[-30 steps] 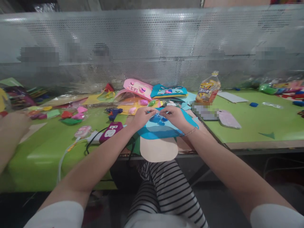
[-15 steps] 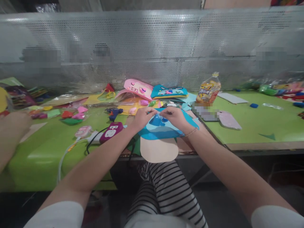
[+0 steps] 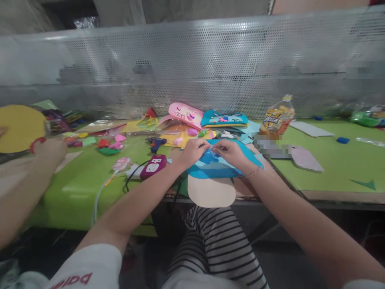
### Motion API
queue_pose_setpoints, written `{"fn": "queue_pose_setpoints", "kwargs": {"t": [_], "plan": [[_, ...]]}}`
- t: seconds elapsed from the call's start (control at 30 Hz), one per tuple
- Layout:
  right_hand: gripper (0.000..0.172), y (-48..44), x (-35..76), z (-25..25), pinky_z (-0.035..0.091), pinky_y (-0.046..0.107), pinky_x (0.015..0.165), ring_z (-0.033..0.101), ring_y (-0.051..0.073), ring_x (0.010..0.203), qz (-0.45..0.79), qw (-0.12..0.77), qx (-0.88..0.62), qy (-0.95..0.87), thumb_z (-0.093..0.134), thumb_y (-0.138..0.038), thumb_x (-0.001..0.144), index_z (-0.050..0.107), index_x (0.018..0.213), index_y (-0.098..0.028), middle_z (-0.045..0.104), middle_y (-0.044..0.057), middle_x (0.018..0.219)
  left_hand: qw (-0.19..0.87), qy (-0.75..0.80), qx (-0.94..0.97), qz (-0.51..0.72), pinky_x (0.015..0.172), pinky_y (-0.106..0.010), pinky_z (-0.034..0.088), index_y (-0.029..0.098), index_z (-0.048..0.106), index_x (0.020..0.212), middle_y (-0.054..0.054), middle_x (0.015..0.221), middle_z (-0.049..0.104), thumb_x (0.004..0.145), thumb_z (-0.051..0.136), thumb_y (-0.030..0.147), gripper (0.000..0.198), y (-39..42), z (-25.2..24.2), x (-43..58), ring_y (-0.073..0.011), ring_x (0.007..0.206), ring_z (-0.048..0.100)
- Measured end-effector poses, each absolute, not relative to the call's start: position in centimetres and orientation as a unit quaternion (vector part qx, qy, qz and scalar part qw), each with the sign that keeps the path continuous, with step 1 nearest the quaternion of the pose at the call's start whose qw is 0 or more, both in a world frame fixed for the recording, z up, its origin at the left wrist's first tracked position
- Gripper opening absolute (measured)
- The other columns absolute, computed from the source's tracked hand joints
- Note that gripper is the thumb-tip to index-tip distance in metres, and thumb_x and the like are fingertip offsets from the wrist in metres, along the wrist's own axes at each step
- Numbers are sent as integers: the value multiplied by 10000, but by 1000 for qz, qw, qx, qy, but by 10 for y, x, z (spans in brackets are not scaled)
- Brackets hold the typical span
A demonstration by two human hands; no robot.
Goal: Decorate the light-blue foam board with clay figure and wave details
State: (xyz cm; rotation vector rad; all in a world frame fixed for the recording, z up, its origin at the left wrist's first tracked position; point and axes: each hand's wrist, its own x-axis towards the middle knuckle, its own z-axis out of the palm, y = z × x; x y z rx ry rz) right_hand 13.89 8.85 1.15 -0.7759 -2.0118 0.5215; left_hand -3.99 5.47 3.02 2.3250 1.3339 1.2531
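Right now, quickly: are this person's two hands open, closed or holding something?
Left hand: closed in a pinch over the blue piece; anything held too small to tell.
Right hand: pinched closed too; anything held unclear.

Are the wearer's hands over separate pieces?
No, the left hand and right hand are close together over the same blue piece.

From one rounded two-tone blue sheet point(image 3: 224, 166), one clear plastic bottle point(image 3: 275, 121) stands at two o'clock. One oblong purple box point(image 3: 153, 166) lies at nine.
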Motion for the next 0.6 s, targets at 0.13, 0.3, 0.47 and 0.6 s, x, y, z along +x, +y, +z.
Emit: {"fn": "queue_pose_setpoints", "kwargs": {"t": [0.13, 0.3, 0.47, 0.6], "plan": [[239, 87, 140, 11, 424, 265, 577, 544, 148, 625, 200, 432, -296, -828, 551, -377, 816, 641, 715, -180, 620, 26, 681, 111, 434, 797, 405, 637, -232, 426, 147, 667, 771, -29, 742, 667, 830, 511, 339, 255, 59, 26, -41, -143, 697, 583], [267, 82, 140, 16, 397, 264, 577, 518, 140, 605, 160, 440, -290, -835, 533, -364, 837, 612, 659, -181, 586, 22, 642, 107, 432, 805, 392, 680, -236, 437, 141, 685, 790, -39, 778, 688, 819, 522, 299, 228, 54, 34, -42, -152, 737, 601], [244, 79, 139, 19, 399, 260, 589, 534, 140, 627, 173, 430, -279, -841, 539, -328, 829, 614, 649, -181, 613, 26, 669, 138, 450, 801, 371, 695, -245, 447, 154, 691, 739, -25, 744, 693, 794, 539, 272, 200, 47, 44, -41, -157, 732, 608], [219, 82, 138, 16, 408, 252, 579, 540, 135, 625, 191, 440, -290, -828, 546, -322, 821, 638, 686, -176, 618, 24, 678, 143, 463, 787, 382, 697, -252, 457, 154, 695, 748, -30, 754, 696, 788, 549, 293, 206, 48, 43, -42, -162, 741, 612]]}}
